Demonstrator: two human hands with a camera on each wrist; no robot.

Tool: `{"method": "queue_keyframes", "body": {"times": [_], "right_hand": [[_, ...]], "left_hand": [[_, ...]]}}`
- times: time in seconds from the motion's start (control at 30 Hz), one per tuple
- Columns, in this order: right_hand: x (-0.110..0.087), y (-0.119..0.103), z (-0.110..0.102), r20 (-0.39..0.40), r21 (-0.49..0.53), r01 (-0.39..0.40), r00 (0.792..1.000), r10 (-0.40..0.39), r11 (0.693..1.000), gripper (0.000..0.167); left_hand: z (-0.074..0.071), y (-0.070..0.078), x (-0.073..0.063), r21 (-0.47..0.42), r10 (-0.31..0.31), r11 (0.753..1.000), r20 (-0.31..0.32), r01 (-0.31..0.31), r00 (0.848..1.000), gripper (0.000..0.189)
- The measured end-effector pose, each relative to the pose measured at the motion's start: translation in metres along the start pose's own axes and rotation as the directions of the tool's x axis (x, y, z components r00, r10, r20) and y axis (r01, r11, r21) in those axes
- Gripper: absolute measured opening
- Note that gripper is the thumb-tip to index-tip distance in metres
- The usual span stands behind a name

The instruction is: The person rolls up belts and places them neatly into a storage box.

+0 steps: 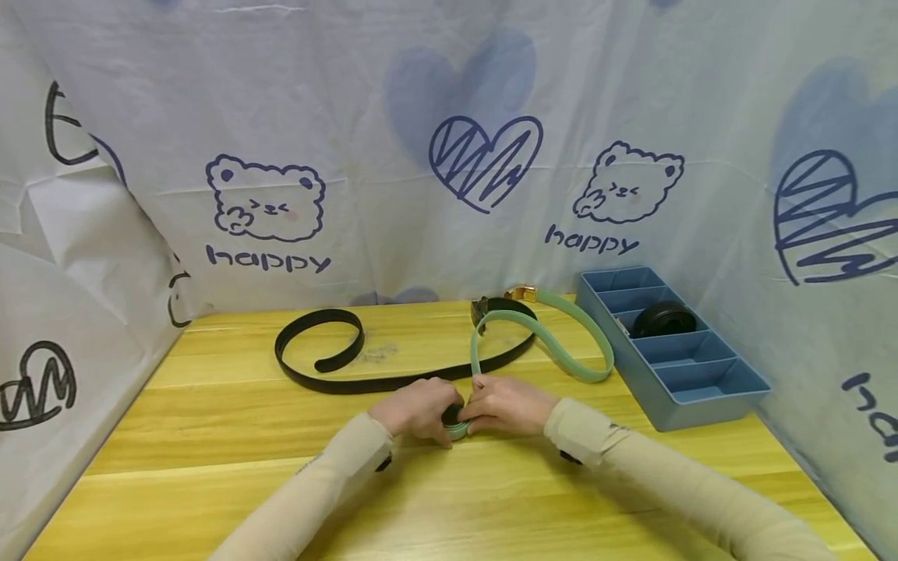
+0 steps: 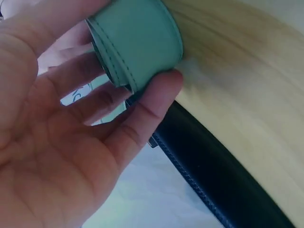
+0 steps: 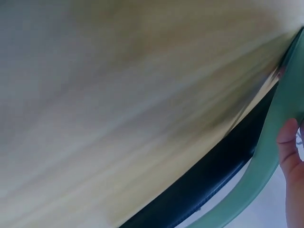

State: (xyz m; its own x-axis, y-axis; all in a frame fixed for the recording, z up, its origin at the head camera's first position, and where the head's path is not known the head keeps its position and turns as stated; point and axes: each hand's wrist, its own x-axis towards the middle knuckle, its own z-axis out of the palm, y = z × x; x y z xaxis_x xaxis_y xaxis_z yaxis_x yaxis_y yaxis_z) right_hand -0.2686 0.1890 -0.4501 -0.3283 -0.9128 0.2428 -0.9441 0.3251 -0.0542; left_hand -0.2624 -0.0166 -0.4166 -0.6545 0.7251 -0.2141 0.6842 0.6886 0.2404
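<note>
A light green belt (image 1: 575, 366) has one end wound into a small roll, seen close up in the left wrist view as a stitched green coil (image 2: 142, 42). My left hand (image 1: 423, 409) grips this roll between thumb and fingers. On the roll's right side my right hand (image 1: 512, 407) pinches the green strap, which loops up behind it and runs to a gold buckle (image 1: 522, 294) at the back. The right wrist view shows the thumb (image 3: 287, 142) against the green strap (image 3: 259, 175). Just beyond both hands lies a black belt (image 1: 393, 383), curled at its left end.
At the right stands a blue divided box (image 1: 680, 413), with a rolled black belt (image 1: 662, 319) in one compartment. The black belt's dark buckle (image 1: 480, 309) lies near the green loop. A printed white cloth (image 1: 379, 156) hangs behind the wooden table (image 1: 231, 483).
</note>
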Motion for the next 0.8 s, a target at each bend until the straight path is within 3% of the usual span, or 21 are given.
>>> {"method": "queue_keyframes", "body": {"times": [0.13, 0.27, 0.47, 0.67, 0.8], "right_hand": [[0.000, -0.004, 0.001, -0.006, 0.027, -0.025, 1.000, 0.025, 0.999, 0.017], [0.000, -0.008, 0.002, -0.002, 0.029, -0.043, 0.999, 0.043, 0.999, 0.018], [-0.002, -0.003, 0.002, 0.013, 0.038, -0.039, 0.999, 0.039, 0.999, 0.021], [-0.003, 0.000, 0.001, 0.005, 0.014, -0.012, 1.000, 0.012, 1.000, 0.022], [-0.002, -0.003, 0.001, 0.006, 0.011, -0.031, 1.000, 0.031, 0.999, 0.020]], "left_hand": [[0.000, 0.001, -0.002, -0.033, -0.034, 0.999, 0.004, 0.034, 0.999, 0.033], [0.006, 0.003, -0.005, -0.074, -0.080, 0.994, -0.041, 0.077, 0.996, 0.040], [0.010, 0.001, -0.002, -0.012, -0.033, 0.999, -0.074, 0.033, 0.997, 0.031], [0.006, -0.003, 0.000, -0.012, 0.040, 0.999, -0.026, -0.040, 0.999, 0.031], [0.003, -0.002, -0.001, -0.019, 0.018, 1.000, -0.019, -0.018, 1.000, 0.035]]}}
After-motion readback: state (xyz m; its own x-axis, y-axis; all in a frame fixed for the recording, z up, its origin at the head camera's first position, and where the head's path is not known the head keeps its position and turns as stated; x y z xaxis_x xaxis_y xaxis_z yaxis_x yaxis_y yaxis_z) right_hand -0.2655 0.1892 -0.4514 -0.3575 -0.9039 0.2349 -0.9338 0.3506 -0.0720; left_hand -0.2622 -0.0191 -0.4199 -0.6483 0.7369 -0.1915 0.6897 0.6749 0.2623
